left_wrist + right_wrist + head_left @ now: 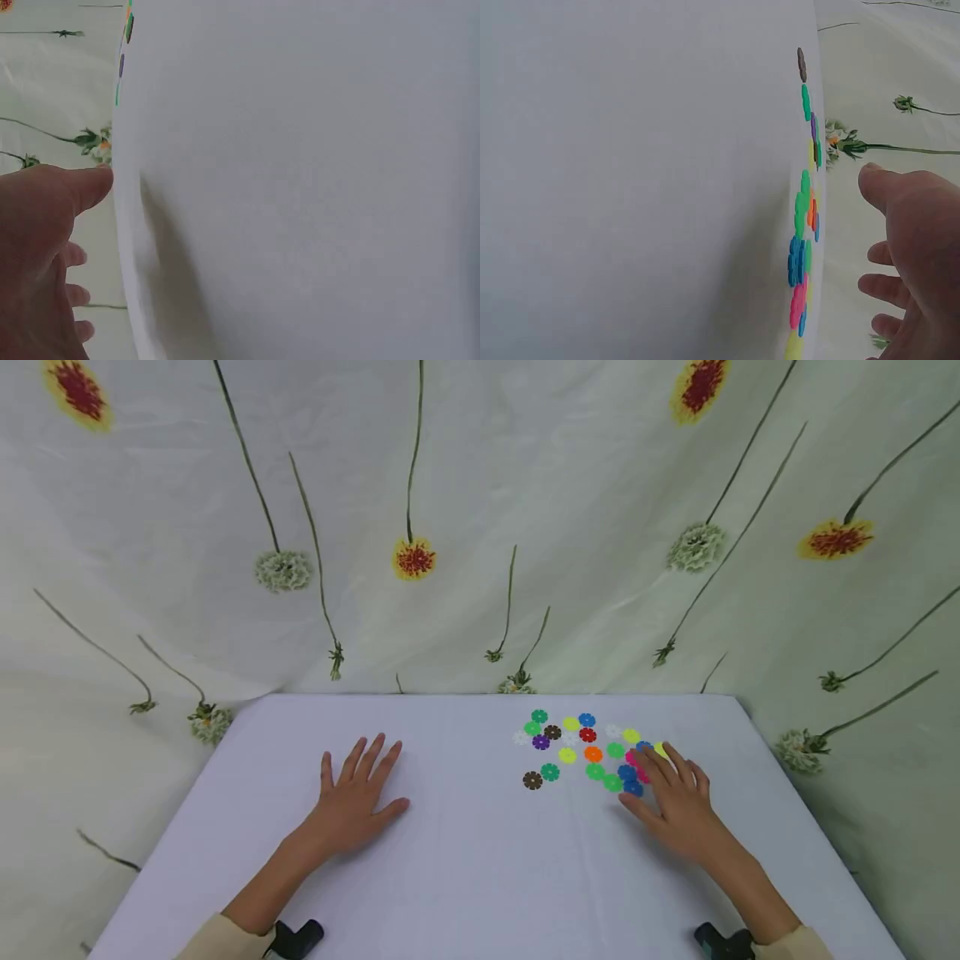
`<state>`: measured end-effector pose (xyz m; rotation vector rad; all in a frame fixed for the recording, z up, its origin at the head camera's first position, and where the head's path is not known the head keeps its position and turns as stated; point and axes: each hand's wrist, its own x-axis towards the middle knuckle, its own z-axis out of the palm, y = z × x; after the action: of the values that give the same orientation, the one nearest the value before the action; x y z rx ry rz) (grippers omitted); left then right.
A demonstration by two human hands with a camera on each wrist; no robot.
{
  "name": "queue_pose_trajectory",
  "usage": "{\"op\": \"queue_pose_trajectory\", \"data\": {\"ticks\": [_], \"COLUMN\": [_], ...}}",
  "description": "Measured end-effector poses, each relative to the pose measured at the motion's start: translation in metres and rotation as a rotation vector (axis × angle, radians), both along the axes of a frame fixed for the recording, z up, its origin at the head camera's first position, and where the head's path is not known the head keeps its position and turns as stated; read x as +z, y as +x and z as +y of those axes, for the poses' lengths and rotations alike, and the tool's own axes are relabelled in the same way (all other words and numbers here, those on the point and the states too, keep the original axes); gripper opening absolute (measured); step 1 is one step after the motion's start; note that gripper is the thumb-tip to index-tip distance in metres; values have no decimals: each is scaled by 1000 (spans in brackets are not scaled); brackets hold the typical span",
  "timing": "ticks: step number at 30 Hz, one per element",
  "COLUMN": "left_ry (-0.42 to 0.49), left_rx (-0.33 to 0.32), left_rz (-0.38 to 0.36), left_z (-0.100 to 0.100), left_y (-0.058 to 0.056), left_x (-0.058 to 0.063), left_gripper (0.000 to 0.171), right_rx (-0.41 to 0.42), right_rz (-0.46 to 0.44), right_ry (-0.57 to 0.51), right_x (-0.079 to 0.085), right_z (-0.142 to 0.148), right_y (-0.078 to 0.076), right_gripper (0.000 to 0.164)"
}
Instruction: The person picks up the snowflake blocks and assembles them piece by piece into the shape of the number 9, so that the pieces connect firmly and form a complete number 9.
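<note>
Several small flower-shaped discs in many colours lie spread on the right half of the white table (480,877). Among them are a brown disc (532,780), an orange disc (593,754), a purple disc (541,742) and a red disc (587,735). My right hand (678,810) is over the right end of the group, fingers spread, partly covering pink and yellow discs. It grips nothing. On the left half, my left hand (348,810) has its fingers spread and holds nothing. Both wrist views show the thumb and fingertips with only air between them.
A pale cloth (480,485) printed with flowers and stems hangs behind the table and around its sides. Dark straps with black devices (297,938) sit at both wrists, beside beige sleeves (225,939).
</note>
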<state>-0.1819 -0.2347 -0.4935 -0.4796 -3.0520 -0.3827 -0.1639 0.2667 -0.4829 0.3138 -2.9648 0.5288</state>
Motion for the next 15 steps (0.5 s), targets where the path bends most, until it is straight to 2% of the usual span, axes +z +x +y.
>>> {"op": "queue_pose_trajectory", "data": {"ticks": [2, 8, 12, 15], "left_ry": [-4, -15, 4, 22], "left_rx": [-38, -159, -227, -267], "left_rz": [-11, -75, -91, -101], "left_z": [11, 51, 81, 104], "left_y": [-3, -12, -21, -27], "left_x": [1, 2, 2, 2], "left_gripper": [89, 82, 78, 74], "right_rx": [20, 25, 60, 124], "right_rz": [-3, -102, -125, -144], "right_ry": [-58, -333, -364, -352], "right_x": [0, -5, -9, -9], "right_z": [-5, -25, -35, -40], "right_y": [-6, -28, -46, -56], "right_gripper": [68, 43, 30, 23]}}
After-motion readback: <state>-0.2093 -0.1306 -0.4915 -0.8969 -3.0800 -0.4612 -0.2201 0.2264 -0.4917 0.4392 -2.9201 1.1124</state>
